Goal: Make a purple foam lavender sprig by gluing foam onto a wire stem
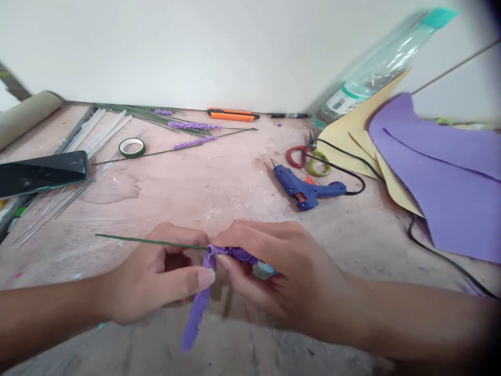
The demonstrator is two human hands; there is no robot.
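My left hand [156, 277] is closed, its thumb and fingers pinching a purple foam strip [198, 318] whose loose end hangs down toward me. A green wire stem [152, 241] passes over the left fingers and points out to the left. At the stem's right end the strip is wound around it. My right hand [289, 266] grips this wrapped purple part [242, 254] between thumb and fingers, close beside the left fingertips. Some of the wrapped part is hidden by the right hand.
A blue glue gun [299, 188] lies beyond my right hand, near scissors [309, 158]. Purple foam sheets [442, 172] and a bottle [376, 78] are at right. Farther left are green tape [132, 148], glue sticks [99, 133], a phone [47, 172], finished purple stems [195, 126] and an orange cutter [233, 115].
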